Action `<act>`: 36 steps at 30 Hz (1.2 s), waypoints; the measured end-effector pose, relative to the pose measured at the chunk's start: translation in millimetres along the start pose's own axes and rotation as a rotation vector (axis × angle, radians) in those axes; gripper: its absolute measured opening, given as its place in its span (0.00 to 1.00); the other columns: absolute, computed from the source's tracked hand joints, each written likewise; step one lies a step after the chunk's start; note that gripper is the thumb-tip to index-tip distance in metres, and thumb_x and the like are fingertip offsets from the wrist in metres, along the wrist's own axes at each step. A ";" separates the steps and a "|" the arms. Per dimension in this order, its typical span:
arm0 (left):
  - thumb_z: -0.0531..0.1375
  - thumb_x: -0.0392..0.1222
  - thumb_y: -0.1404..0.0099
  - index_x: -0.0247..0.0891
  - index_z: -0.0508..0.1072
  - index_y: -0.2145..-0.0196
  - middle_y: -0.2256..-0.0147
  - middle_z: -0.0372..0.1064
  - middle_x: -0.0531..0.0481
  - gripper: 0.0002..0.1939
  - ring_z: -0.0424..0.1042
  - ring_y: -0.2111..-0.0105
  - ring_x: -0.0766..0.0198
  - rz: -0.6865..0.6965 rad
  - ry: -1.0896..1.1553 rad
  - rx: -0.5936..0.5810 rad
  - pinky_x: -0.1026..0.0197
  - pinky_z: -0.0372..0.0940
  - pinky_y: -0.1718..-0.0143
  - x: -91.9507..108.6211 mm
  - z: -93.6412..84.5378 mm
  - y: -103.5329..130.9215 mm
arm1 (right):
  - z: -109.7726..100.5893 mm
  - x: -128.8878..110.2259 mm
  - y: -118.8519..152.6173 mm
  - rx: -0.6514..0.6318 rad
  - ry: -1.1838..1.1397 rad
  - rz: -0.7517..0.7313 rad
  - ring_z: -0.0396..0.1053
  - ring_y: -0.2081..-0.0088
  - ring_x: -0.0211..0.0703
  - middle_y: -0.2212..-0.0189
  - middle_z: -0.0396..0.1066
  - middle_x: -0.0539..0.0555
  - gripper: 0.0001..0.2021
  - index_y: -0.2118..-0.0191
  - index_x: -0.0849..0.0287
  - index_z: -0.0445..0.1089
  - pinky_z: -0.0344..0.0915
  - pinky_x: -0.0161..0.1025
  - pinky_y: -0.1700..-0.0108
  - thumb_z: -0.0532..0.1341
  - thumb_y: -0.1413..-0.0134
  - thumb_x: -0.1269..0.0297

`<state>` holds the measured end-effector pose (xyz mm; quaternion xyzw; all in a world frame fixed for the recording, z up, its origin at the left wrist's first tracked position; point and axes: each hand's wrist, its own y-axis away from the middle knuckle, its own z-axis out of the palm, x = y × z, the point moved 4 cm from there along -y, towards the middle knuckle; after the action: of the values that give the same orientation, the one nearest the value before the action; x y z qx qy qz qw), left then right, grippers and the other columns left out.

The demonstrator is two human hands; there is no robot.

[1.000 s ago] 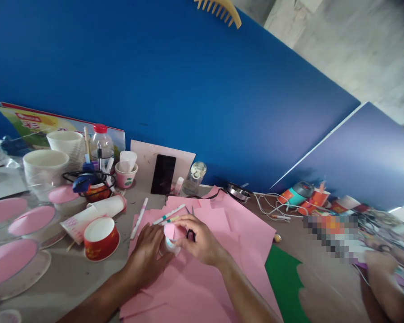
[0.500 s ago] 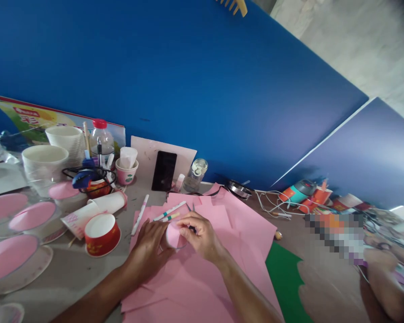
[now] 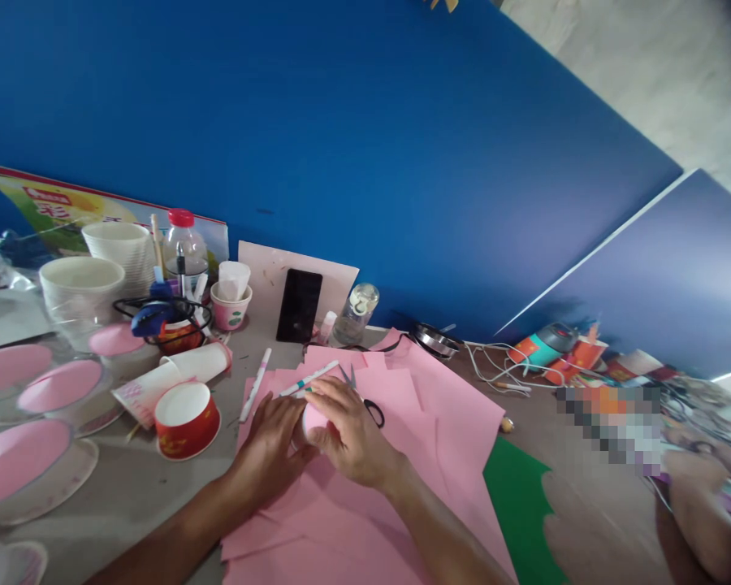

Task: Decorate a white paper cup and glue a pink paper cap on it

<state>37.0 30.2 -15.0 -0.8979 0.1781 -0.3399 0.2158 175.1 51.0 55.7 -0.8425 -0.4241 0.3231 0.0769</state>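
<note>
My left hand point(image 3: 268, 439) is closed around the side of a small paper cup, mostly hidden, whose top bears a pink paper disc point(image 3: 313, 421). From the right, my right hand point(image 3: 350, 431) curves over that disc, its thumb and fingers pressing at the edge. Both hands are above a pile of pink paper sheets point(image 3: 395, 504). Just beyond my right hand lie scissors point(image 3: 374, 413) with black handles, partly covered. Two white markers point(image 3: 256, 386) rest near my left hand, one upright along the pile's edge and one slanting across the paper.
Several cups topped with pink paper point(image 3: 21, 459) stand at the left, beside a red paper bowl point(image 3: 188, 418) and a tipped paper cup point(image 3: 198, 366). A phone point(image 3: 300, 305) leans at the back near a glass jar point(image 3: 361, 313). Green paper point(image 3: 517, 512) lies right; another person's arm point(image 3: 700, 496) is beyond.
My right hand has shifted from pinching at the pink disc to lying over it, fingers more extended. The scissors' handle now shows. The view has tilted slightly.
</note>
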 end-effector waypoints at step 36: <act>0.62 0.37 0.43 0.37 0.66 0.45 0.49 0.74 0.38 0.27 0.69 0.46 0.43 -0.021 -0.027 -0.070 0.32 0.49 0.38 -2.5 -0.5 1.4 | 16.9 43.2 11.7 0.241 -0.779 0.220 0.66 0.41 0.59 0.45 0.71 0.60 0.28 0.44 0.53 0.71 0.59 0.57 0.38 0.56 0.40 0.40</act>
<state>34.6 30.0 -16.8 -0.9112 0.1772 -0.3236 0.1831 191.2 74.2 17.1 -0.6825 -0.2882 0.6711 -0.0262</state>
